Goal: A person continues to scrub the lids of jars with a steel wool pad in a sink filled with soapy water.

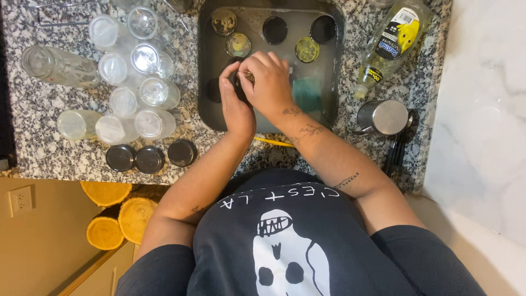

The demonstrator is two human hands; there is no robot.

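Both my hands meet over a dark metal baking pan filled with murky water. My left hand and my right hand are closed together around a small round object, probably a jar lid, mostly hidden by my fingers. Several round lids lie in the water, among them a yellowish lid and a dark lid. A teal sponge sits submerged just right of my right hand.
Several clear glass jars lie and stand on the granite counter to the left, with three dark lids below them. A dish soap bottle and a steel cup are at the right. A yellow stick lies near the pan.
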